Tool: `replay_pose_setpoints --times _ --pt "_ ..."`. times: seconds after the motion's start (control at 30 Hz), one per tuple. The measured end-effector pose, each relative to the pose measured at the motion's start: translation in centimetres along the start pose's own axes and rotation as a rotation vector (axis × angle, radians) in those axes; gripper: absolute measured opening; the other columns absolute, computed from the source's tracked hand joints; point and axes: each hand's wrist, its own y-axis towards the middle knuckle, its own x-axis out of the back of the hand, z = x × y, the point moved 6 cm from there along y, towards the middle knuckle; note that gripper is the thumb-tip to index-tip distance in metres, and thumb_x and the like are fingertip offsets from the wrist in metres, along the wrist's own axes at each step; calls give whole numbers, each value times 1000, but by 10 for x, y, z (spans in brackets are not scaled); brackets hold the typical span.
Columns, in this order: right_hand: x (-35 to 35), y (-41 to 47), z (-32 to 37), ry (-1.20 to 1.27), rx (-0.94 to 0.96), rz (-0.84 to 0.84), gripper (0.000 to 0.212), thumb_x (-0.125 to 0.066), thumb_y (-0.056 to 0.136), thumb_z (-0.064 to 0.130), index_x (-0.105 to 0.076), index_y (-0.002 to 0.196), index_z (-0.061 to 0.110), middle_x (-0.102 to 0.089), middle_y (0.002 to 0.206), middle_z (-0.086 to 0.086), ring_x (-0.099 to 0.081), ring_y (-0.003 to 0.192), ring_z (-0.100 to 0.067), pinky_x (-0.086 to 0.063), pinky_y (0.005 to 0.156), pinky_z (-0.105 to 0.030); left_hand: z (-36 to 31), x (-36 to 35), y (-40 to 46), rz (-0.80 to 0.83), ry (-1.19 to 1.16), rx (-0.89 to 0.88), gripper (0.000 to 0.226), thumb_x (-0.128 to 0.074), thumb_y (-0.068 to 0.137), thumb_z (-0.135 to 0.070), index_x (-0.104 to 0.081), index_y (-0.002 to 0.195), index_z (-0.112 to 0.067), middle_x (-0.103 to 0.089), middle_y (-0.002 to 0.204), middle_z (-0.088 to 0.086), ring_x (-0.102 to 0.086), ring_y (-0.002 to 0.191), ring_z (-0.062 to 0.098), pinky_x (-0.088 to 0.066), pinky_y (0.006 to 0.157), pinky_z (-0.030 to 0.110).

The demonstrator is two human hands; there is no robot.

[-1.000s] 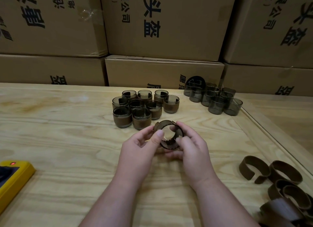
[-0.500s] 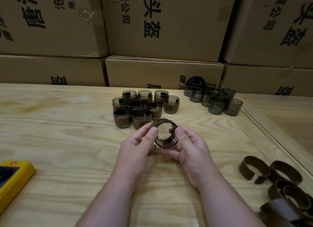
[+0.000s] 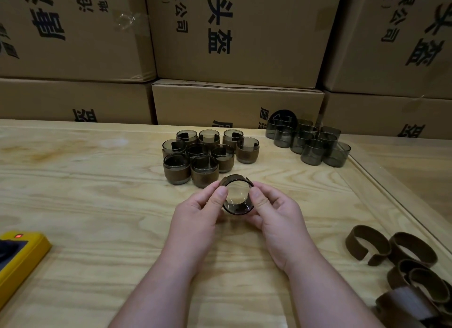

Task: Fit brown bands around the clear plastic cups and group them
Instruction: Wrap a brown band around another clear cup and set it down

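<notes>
Head view, centre of frame: left hand (image 3: 203, 212) and right hand (image 3: 274, 211) both pinch one cup (image 3: 237, 200), tilted mouth toward camera above the counter (image 3: 97, 180), band (image 3: 234, 178) wrapped round it, ends seemingly not closed. Just above: nine banded cups (image 3: 208, 154) grouped. Upper right: bare cups (image 3: 310, 141) remain; lower right: loose bands (image 3: 401, 259) — judged roughly half done.
</notes>
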Motion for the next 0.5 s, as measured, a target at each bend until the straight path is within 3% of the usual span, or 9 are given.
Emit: replay_pose_setpoints --times 0.07,0.17,0.3,0.5 --pt "0 0 -1 -35 21 -3 61 -74 73 42 -68 124 11 -78 111 -10 -75 106 -30 -60 92 -46 0 0 0 -2 14 3 54 -80 73 -58 -75 119 -28 -79 111 -7 -73 108 11 -53 106 46" --pt "0 1 -3 -72 32 -26 54 -74 78 41 -70 123 12 -79 111 -7 -74 109 -27 -56 101 -51 0 0 0 -16 40 0 49 -80 77 -56 -75 119 -30 -78 113 -7 -72 112 12 -52 107 46" --pt "2 3 -6 -116 35 -63 25 -72 94 23 -73 118 17 -79 108 -3 -75 106 -23 -55 102 -52 -1 1 0 -30 76 -29 32 -71 77 -53 -78 106 -41 -77 116 -7 -70 115 14 -51 107 46" --pt "2 2 -3 -177 68 -95 24 -70 97 20 -74 120 17 -79 110 3 -74 106 -13 -57 101 -46 -4 2 -1 -49 137 -69 17 -74 90 -45 -76 107 -43 -77 114 -6 -71 113 18 -51 107 47"
